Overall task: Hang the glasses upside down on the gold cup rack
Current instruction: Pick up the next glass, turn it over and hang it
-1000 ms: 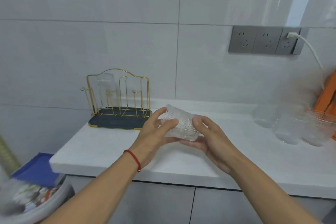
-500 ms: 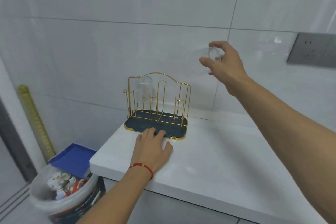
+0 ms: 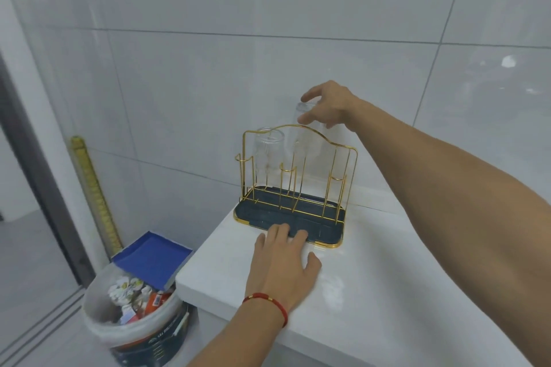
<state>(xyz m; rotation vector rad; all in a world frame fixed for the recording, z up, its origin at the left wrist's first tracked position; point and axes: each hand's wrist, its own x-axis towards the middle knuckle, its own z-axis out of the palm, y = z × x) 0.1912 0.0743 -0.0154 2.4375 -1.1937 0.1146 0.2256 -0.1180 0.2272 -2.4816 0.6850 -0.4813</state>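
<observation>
Gold wire of the cup rack [image 3: 346,158] stands at the back of the white counter [image 3: 387,277], close to its left end. My right hand [image 3: 328,107] holds a clear glass [image 3: 307,140] by its base, fingers curled closed around it, mouth down, behind the arched frame and over one of the middle prongs. I cannot tell if the prong is already inside the mouth. Another glass [image 3: 268,152] hangs already on the prong just beside it, to the left. My left hand [image 3: 283,262] lies flat and open on the counter, fingertips on the dark tray [image 3: 322,232] of the rack, holding nothing.

I think the main danger is that the rim catches the wire instead of sliding over the prong; then the glass can slip from my fingers. If I lower it tilted, it may knock the neighbour glass. A hard push could shift the light rack toward the counter edge, above the waste bucket [image 3: 134,307].
</observation>
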